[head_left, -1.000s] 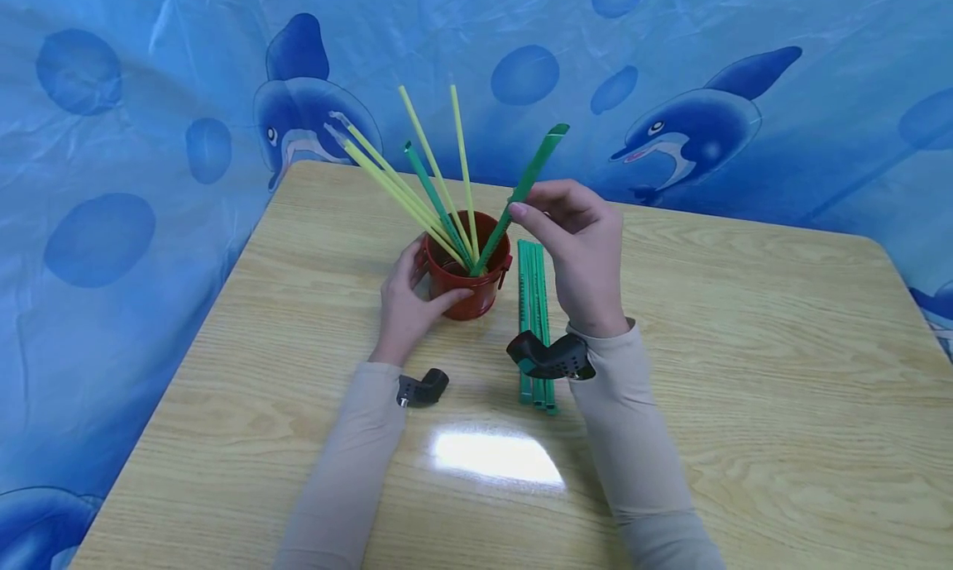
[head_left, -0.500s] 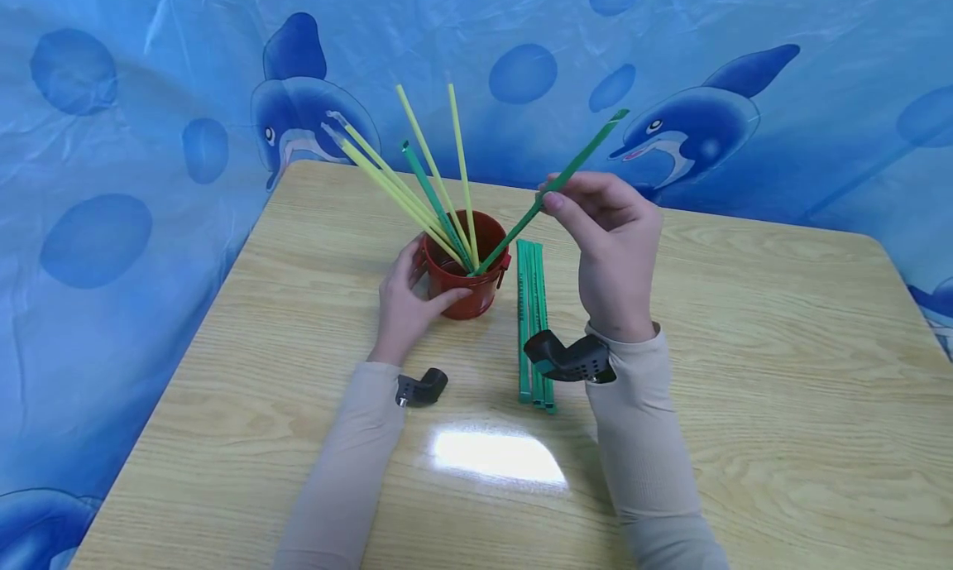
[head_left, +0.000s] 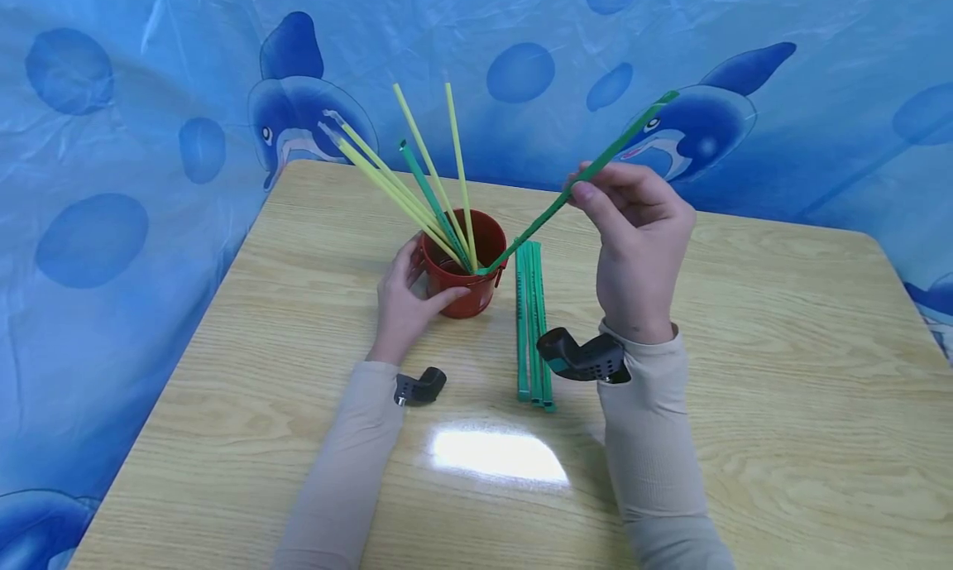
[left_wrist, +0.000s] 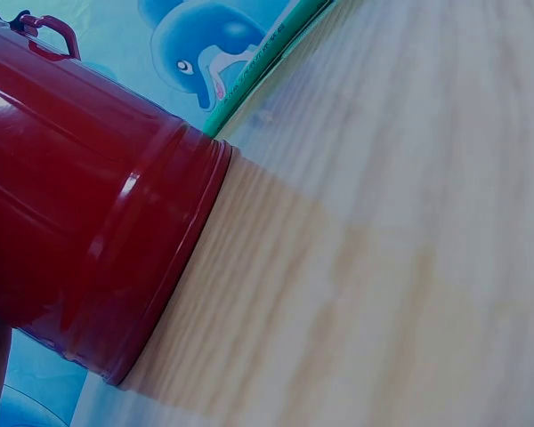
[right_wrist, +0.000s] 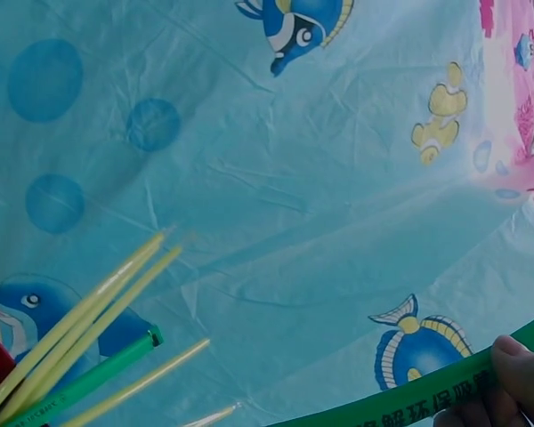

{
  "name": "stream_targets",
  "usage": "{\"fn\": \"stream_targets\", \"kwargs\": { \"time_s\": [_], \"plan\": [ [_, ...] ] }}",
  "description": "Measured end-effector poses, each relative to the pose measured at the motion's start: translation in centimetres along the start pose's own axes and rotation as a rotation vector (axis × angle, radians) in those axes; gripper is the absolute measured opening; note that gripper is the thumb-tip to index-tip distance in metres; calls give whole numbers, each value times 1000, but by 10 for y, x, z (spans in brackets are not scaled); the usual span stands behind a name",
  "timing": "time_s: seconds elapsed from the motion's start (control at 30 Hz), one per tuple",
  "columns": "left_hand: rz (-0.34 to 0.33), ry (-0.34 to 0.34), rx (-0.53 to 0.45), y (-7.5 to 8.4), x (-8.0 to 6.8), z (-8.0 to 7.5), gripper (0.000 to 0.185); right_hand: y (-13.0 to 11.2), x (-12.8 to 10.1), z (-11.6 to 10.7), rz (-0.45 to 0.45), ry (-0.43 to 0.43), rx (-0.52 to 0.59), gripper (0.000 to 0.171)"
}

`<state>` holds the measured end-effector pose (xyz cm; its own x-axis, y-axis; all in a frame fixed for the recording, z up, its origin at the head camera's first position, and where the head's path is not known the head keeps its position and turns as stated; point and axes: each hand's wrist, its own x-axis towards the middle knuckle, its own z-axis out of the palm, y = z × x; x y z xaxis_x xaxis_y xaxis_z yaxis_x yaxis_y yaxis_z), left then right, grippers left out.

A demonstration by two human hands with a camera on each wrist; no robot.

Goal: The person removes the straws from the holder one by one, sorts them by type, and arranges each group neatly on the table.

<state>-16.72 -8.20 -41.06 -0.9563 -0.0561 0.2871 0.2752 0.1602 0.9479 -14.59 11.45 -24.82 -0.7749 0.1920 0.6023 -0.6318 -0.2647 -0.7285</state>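
Fingers and thumb of your right hand nip a long, slim, green wrapped straw near its middle, probably to steer the low end, which bends at the near rim of a round, glossy red bucket. Your left hand grips the bucket's side, likely steadying it under the leaning yellow straws. Your left wrist view shows the bucket's base on the pale wood-grained table. From your right wrist, the pinched straw looks flat, gently bowed and printed with dark characters.
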Motion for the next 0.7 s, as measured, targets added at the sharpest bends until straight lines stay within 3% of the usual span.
{"fn": "stream_targets", "kwargs": {
  "time_s": [0.47,0.7],
  "plan": [
    [-26,-7,-2,4,0,-2,86,-7,0,-21,38,18,-60,11],
    [-24,4,-3,6,0,-5,85,-9,-1,-33,102,-15,-206,8]
  ]
}}
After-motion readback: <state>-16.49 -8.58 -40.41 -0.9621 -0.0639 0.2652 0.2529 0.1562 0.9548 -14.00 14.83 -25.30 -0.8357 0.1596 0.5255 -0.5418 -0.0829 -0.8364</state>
